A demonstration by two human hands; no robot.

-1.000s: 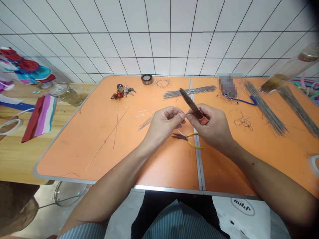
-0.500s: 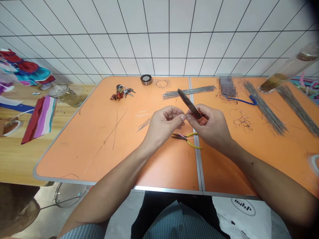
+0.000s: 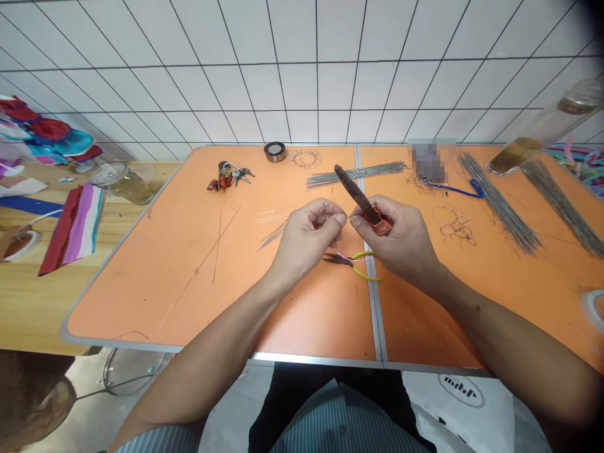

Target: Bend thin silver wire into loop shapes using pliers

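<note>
Rust-brown slender tool (image 3: 355,192) clasped in right hand (image 3: 401,229), thin curved wire (image 3: 341,256) pinched in left hand (image 3: 306,234)

Red-gripped tool (image 3: 362,200), yellow-handled pliers (image 3: 349,262) — orange table (image 3: 292,330)

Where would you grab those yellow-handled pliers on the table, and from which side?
Probably by the yellow handles, coming from the near right: they spread apart that way, while the pliers' dark jaws point left.
</note>
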